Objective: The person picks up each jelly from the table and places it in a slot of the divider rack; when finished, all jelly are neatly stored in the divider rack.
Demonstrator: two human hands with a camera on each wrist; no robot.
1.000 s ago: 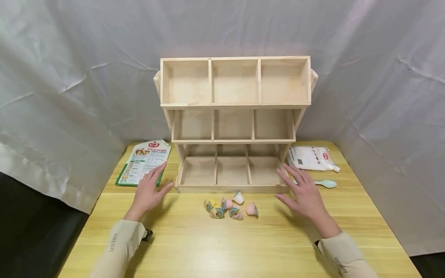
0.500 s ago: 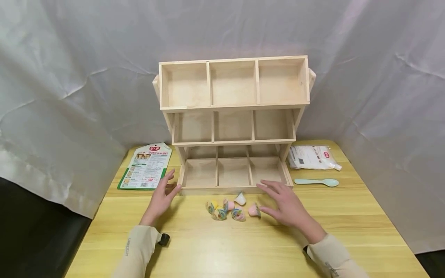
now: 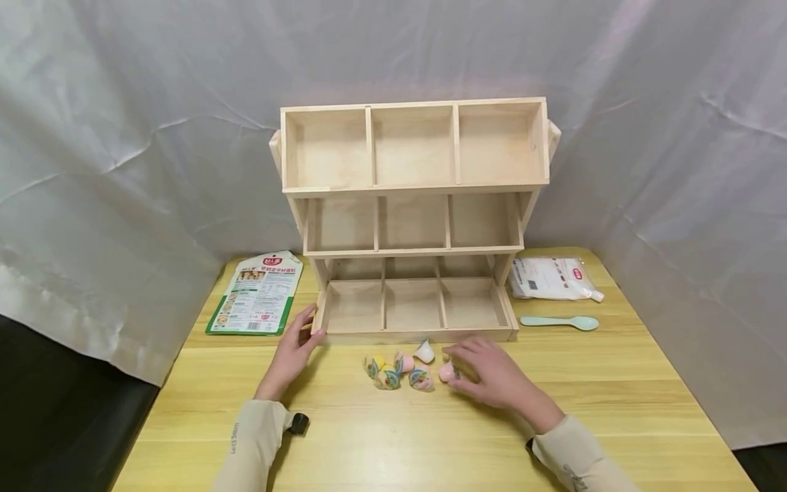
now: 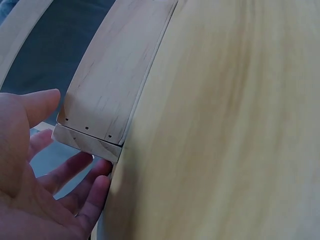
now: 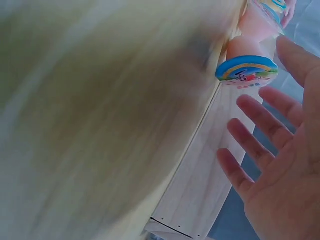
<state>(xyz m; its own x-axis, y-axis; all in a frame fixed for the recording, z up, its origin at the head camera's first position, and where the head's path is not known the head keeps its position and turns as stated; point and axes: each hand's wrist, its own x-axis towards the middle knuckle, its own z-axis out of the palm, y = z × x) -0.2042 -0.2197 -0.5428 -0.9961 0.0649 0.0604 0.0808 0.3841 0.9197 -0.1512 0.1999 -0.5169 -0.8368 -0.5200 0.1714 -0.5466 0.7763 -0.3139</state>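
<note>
A pale wooden three-tier rack (image 3: 413,337) with divided compartments stands at the back of the table. My left hand (image 3: 292,357) is at its lower left front corner, fingers loosely bent; in the left wrist view the fingers lie around the box corner (image 4: 87,142), contact hard to tell. My right hand (image 3: 492,377) hovers beside the rightmost pink jelly cup (image 3: 446,372), thumb and fingers apart. The right wrist view shows that cup's printed blue-rimmed lid (image 5: 247,71) near my thumb, not gripped. Left of it lie a white jelly cup (image 3: 424,352) and several pink and yellow ones.
Left of the rack lies a green-edged printed pouch (image 3: 258,294). To the right are a white spouted packet (image 3: 550,279) and a pale green spoon (image 3: 561,322). The wooden table (image 3: 393,437) extends in front, with grey cloth (image 3: 393,48) hanging behind and at the sides.
My right hand has moved left from the rack's right corner to the rightmost pink cup. My left hand has shifted right, from over the pouch's edge to the rack's left corner.
</note>
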